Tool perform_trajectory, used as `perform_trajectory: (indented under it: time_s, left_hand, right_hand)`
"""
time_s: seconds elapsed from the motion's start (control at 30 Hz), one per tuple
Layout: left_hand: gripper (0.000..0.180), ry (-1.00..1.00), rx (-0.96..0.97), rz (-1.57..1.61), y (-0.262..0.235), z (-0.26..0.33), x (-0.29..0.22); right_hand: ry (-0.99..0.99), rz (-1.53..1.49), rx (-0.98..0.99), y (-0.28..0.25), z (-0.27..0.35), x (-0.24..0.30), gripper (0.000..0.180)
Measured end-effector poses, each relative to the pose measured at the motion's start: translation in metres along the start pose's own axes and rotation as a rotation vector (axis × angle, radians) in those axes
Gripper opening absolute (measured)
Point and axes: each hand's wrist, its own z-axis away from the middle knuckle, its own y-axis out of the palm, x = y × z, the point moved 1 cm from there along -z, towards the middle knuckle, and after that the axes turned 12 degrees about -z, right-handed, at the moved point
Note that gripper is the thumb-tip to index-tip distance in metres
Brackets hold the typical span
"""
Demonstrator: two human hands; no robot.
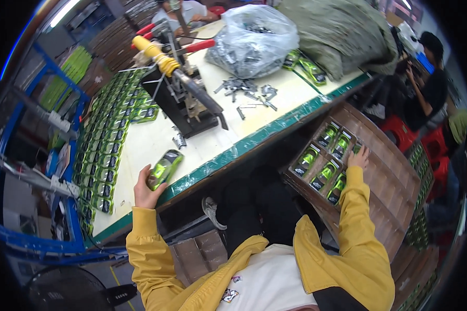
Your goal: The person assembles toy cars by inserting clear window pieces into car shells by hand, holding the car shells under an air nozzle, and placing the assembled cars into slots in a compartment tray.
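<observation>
My left hand grips a green toy car with dark windows, held just over the near edge of the worktable. At the right, my right hand reaches into a brown divided tray. Its fingers are closed around another green toy car, mostly hidden by the hand. Several similar toy cars sit in the tray's compartments on the left side. A black hand press with a yellow-wrapped lever stands on the table beyond my left hand.
Small metal parts lie loose by the press, below a clear plastic bag full of them. Rows of green cars line the table's left side. A grey-green sack rests at the back. Other people sit behind and at right.
</observation>
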Motion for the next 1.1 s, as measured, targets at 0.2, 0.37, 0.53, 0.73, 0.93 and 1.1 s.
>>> perform_trajectory:
  time_s: [0.2, 0.37, 0.53, 0.73, 0.93, 1.1]
  left_hand:
    - [0.068, 0.263, 0.278, 0.173, 0.000, 0.001, -0.045]
    - [0.056, 0.418, 0.415, 0.239, 0.015, -0.020, -0.071]
    - [0.049, 0.452, 0.466, 0.333, 0.021, -0.048, -0.061]
    - [0.030, -0.091, 0.084, 0.104, 0.049, -0.098, -0.002]
    - [0.022, -0.053, 0.108, 0.280, 0.061, -0.103, 0.000]
    - [0.019, -0.227, 0.305, 0.899, 0.044, -0.092, -0.008]
  right_hand:
    - [-0.795, -0.907, 0.185, -0.070, 0.131, 0.155, 0.031]
    - [-1.265, -0.932, 0.583, -0.109, 0.238, 0.268, 0.061]
    - [-1.263, -0.850, 0.664, -0.081, 0.258, 0.301, 0.063]
    - [-1.275, -0.783, 0.631, -0.077, 0.263, 0.305, 0.060]
    - [-1.261, -0.737, 0.644, -0.076, 0.265, 0.310, 0.061]
    - [-1.239, -0.729, 0.581, -0.071, 0.266, 0.315, 0.060]
